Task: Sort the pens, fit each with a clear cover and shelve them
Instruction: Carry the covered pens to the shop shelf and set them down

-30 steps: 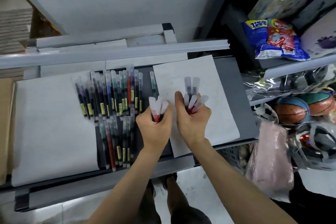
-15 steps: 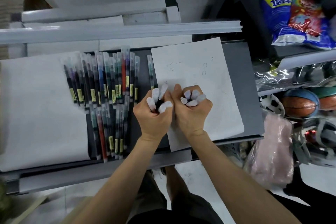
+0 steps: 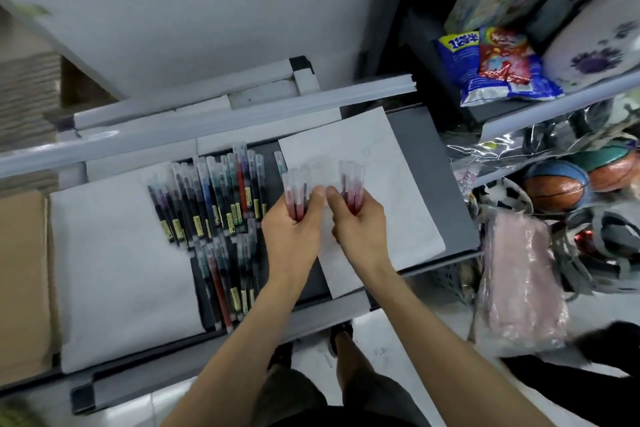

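My left hand [image 3: 294,236] grips a small bunch of red pens [image 3: 296,189] with clear covers, tips pointing away from me. My right hand [image 3: 360,222] grips a second bunch of red covered pens [image 3: 351,184] the same way. Both hands hover side by side, thumbs almost touching, above a white paper sheet [image 3: 398,191] on the grey shelf [image 3: 446,184]. To the left, several covered pens [image 3: 214,198] of mixed colours lie in two rows on the shelf, a longer upper row and a shorter lower row [image 3: 228,274].
A large white sheet [image 3: 114,260] covers the shelf's left part, with brown cardboard [image 3: 20,281] beyond it. A white rail [image 3: 207,128] runs along the back. To the right are a snack bag [image 3: 495,66], basketballs [image 3: 554,187] and a pink plastic bag [image 3: 519,281].
Both hands tilted the pen bunches from upright, capped ends up, to pointing away over the paper, and the hands drew slightly apart. The camera view also shifted.
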The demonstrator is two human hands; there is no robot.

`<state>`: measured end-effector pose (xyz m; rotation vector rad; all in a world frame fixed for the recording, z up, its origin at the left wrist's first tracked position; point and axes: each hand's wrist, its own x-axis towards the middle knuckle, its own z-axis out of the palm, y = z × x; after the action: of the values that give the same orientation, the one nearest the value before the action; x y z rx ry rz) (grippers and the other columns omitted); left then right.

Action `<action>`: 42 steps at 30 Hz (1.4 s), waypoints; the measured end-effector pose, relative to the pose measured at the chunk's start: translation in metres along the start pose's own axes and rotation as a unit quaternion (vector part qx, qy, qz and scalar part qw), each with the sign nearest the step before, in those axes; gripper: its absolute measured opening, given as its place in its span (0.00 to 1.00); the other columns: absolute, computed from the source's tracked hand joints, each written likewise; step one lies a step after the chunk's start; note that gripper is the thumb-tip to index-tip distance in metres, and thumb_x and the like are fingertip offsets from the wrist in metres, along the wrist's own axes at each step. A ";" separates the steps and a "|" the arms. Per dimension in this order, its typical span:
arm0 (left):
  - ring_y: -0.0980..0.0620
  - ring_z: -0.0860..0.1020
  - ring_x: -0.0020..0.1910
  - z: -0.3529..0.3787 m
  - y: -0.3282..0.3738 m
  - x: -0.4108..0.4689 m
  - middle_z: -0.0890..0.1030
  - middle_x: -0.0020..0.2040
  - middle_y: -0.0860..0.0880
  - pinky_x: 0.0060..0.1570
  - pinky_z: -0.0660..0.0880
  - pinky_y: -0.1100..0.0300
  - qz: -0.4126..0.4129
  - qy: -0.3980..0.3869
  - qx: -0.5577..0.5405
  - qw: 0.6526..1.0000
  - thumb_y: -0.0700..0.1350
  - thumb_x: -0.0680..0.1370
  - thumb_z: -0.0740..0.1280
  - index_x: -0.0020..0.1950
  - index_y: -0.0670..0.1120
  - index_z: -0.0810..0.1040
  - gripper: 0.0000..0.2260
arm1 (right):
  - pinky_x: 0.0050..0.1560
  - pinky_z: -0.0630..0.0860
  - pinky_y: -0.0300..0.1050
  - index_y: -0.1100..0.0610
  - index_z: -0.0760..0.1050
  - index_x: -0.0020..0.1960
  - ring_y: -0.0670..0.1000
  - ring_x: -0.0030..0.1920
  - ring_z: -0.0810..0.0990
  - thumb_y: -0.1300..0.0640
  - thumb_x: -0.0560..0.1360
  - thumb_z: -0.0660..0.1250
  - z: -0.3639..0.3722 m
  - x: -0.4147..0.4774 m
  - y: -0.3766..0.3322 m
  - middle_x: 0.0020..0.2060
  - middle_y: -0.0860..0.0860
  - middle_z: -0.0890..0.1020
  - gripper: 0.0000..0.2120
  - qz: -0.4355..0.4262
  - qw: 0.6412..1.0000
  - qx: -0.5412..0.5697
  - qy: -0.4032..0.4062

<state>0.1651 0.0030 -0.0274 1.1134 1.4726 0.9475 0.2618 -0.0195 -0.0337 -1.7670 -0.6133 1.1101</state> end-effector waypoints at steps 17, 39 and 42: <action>0.50 0.67 0.27 -0.004 0.080 -0.099 0.71 0.31 0.53 0.28 0.63 0.55 0.024 -0.386 0.068 0.920 0.64 0.77 0.68 0.38 0.56 0.73 0.15 | 0.28 0.60 0.43 0.54 0.68 0.40 0.50 0.26 0.63 0.46 0.82 0.66 -0.100 -0.178 -0.050 0.28 0.51 0.67 0.18 0.019 0.968 0.148 0.202; 0.52 0.67 0.24 0.260 0.022 -0.436 0.72 0.34 0.47 0.24 0.63 0.61 0.009 -0.600 0.190 0.777 0.50 0.84 0.66 0.46 0.46 0.73 0.10 | 0.26 0.60 0.39 0.53 0.64 0.41 0.50 0.25 0.62 0.52 0.80 0.65 -0.440 -0.393 0.130 0.31 0.52 0.67 0.14 0.121 0.834 0.258 0.472; 0.53 0.65 0.25 0.288 0.022 -0.464 0.70 0.34 0.47 0.24 0.62 0.62 -0.002 -0.616 0.192 0.764 0.49 0.84 0.65 0.45 0.46 0.71 0.11 | 0.26 0.59 0.38 0.53 0.62 0.40 0.50 0.25 0.62 0.52 0.80 0.64 -0.473 -0.394 0.152 0.32 0.53 0.66 0.14 0.135 0.827 0.262 0.478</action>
<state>0.4781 -0.4357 0.0635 1.5549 0.5161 -0.2309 0.4863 -0.6035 0.0709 -1.6543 0.5285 0.3620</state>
